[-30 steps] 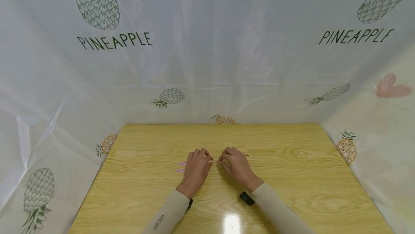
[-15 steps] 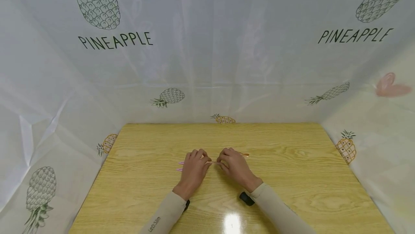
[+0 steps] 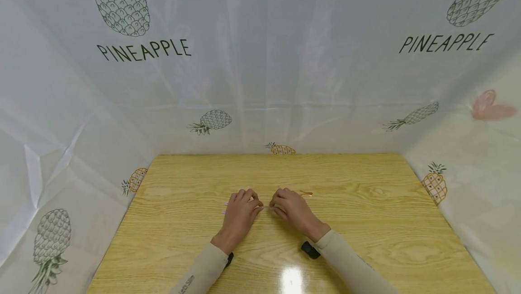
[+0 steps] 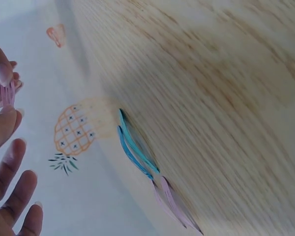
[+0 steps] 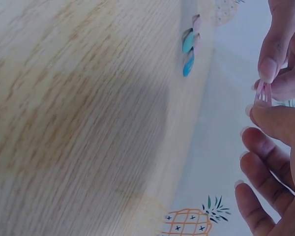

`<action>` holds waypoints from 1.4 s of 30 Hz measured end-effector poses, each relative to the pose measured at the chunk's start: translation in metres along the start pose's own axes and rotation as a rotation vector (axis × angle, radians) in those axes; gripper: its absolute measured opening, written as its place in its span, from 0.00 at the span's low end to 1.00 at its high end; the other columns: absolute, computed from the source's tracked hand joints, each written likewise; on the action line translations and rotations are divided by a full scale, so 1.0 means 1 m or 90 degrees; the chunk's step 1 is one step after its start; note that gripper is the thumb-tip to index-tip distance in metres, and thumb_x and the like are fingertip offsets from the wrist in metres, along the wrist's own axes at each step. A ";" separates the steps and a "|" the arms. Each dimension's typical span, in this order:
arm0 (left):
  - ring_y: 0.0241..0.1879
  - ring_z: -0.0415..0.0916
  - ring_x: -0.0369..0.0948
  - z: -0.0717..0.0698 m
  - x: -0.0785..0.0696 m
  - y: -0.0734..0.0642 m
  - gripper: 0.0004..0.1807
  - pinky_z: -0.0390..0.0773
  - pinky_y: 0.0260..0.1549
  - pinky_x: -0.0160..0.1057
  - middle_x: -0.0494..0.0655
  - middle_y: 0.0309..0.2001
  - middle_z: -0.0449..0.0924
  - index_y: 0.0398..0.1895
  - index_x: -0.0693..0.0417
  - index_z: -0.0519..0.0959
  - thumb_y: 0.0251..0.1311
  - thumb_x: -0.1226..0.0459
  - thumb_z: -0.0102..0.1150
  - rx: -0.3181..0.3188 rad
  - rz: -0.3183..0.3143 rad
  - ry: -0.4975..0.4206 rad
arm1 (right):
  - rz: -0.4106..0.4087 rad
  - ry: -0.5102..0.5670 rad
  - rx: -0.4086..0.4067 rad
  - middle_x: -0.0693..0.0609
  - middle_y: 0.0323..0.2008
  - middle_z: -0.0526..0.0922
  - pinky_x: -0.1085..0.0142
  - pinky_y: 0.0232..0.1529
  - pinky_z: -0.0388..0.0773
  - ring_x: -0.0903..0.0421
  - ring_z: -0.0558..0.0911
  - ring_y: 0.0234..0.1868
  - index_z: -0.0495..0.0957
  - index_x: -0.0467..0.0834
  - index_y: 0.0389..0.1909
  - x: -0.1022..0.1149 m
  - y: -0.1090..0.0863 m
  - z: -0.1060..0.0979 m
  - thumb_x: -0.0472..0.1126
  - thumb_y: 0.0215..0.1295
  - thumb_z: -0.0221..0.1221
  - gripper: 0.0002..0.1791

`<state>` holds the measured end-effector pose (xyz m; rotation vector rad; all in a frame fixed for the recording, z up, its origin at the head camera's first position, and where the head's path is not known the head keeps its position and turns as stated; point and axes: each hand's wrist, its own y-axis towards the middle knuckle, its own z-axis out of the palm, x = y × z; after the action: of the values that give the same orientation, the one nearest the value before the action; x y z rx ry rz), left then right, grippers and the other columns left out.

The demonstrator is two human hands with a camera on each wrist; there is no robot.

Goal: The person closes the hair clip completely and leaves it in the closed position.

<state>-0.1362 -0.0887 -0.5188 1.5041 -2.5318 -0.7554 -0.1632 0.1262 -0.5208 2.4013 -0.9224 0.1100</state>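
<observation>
A small pink snap hair clip (image 5: 263, 92) is stretched between the two hands, close over the table. My left hand (image 3: 239, 215) pinches one end of it between thumb and finger. At its other end, the thumb and finger of my right hand (image 3: 294, 210) pinch it too. Fingertips cover both ends of the clip. The left hand's remaining fingers (image 4: 20, 191) are spread loosely. Beyond the hands, a teal clip (image 4: 132, 145) and a blue clip (image 4: 132, 155) lie beside two pale pink-purple clips (image 4: 174, 199) in the left wrist view.
An orange clip (image 3: 306, 193) lies just past the right hand. Purple clip tips (image 3: 225, 204) stick out left of the left hand. A wood-grain table (image 3: 366, 230) is under the hands, with pineapple-printed white sheeting (image 3: 260, 72) around its back and sides.
Both hands have shifted slightly left and toward the body, still pinching the clip between them. More of the orange clip shows past the right hand; less of the purple tips shows at left.
</observation>
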 end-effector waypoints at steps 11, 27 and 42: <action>0.44 0.73 0.40 -0.004 0.004 -0.003 0.02 0.76 0.49 0.44 0.38 0.43 0.78 0.33 0.42 0.89 0.64 0.58 0.74 0.013 0.017 -0.024 | -0.038 0.019 0.014 0.56 0.39 0.83 0.64 0.43 0.82 0.58 0.80 0.39 0.89 0.44 0.37 -0.001 0.000 -0.003 0.38 0.69 0.70 0.02; 0.40 0.72 0.40 -0.005 0.004 -0.007 0.03 0.74 0.45 0.44 0.37 0.41 0.78 0.30 0.43 0.90 0.60 0.61 0.76 -0.017 0.032 -0.044 | -0.062 0.029 0.027 0.57 0.40 0.83 0.65 0.46 0.82 0.59 0.81 0.41 0.88 0.45 0.39 -0.001 0.000 -0.004 0.37 0.69 0.70 0.01; 0.41 0.72 0.40 -0.010 0.008 -0.007 0.04 0.74 0.44 0.44 0.37 0.41 0.79 0.28 0.46 0.90 0.60 0.62 0.76 -0.008 0.049 -0.058 | -0.087 0.045 0.017 0.57 0.40 0.84 0.64 0.46 0.82 0.58 0.82 0.42 0.88 0.46 0.39 0.000 0.002 -0.001 0.35 0.66 0.72 0.04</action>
<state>-0.1308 -0.1018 -0.5146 1.3912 -2.6284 -0.8450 -0.1645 0.1258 -0.5188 2.4605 -0.7265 0.1554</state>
